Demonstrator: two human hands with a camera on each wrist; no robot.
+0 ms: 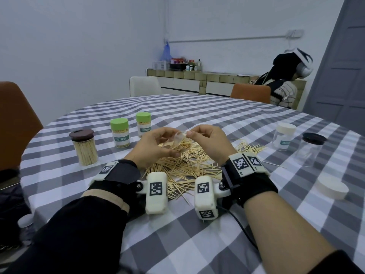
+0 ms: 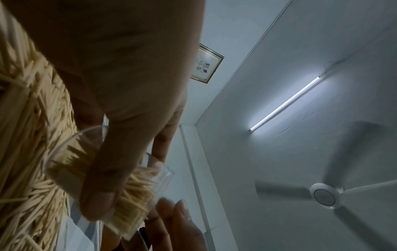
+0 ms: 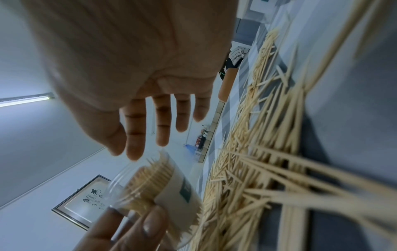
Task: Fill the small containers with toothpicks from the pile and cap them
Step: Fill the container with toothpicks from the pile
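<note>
Toothpicks part-fill the clear container (image 1: 178, 140) gripped by the left hand (image 1: 156, 147) — right hand (image 1: 210, 142) loose-fingered at its mouth.

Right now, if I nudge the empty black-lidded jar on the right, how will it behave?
The jar looks clear and empty, so probably light and easily slid on the cloth. It stands tall and narrow, its lid on top, so a high push may tip it; once down, it would likely roll.
</note>
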